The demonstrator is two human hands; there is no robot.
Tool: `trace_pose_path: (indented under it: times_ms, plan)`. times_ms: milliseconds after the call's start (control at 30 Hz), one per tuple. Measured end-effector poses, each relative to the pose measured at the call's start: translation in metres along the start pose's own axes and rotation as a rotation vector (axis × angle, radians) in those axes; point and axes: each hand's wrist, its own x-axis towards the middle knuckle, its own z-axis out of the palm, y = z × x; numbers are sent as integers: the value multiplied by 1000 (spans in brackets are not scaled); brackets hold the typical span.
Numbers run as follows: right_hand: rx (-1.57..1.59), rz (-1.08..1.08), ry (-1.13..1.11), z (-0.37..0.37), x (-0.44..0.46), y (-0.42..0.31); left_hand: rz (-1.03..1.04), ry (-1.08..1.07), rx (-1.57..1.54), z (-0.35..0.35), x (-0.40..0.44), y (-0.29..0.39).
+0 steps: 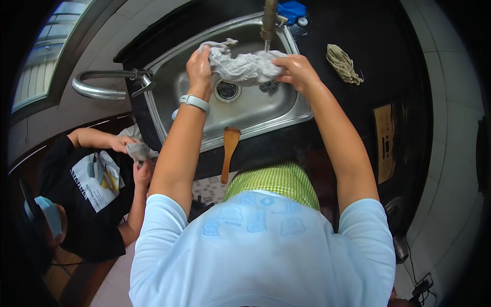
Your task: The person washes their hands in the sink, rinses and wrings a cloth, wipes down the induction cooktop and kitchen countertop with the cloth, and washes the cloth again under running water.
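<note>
A wet, bunched grey-white cloth [243, 67] stretches between my two hands above the metal sink [255, 110]. My left hand [199, 69] is closed on the cloth's left end, and a pale band circles that wrist. At the other end, my right hand [299, 71] grips the cloth between thumb and fingers. Water runs from the brass-coloured tap [269, 23] onto the cloth near my right hand. Beneath the cloth show the dark drain [227, 90] and a dark scouring pad [268, 87] on the sink floor.
A wooden spatula [230, 151] lies across the sink's front edge. A curved steel faucet [99, 87] stands at the left. On the black counter are a crumpled beige cloth [343, 64] and a blue bag [291, 11]. At left, another person [97, 179] holds a grey cloth [140, 152].
</note>
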Motion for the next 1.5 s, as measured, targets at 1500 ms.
trace_pose_path:
  times_ms: [1500]
  plan:
    - [-458,-543,-123,-53,42,34,-143,-390,-699,79,-97,-26]
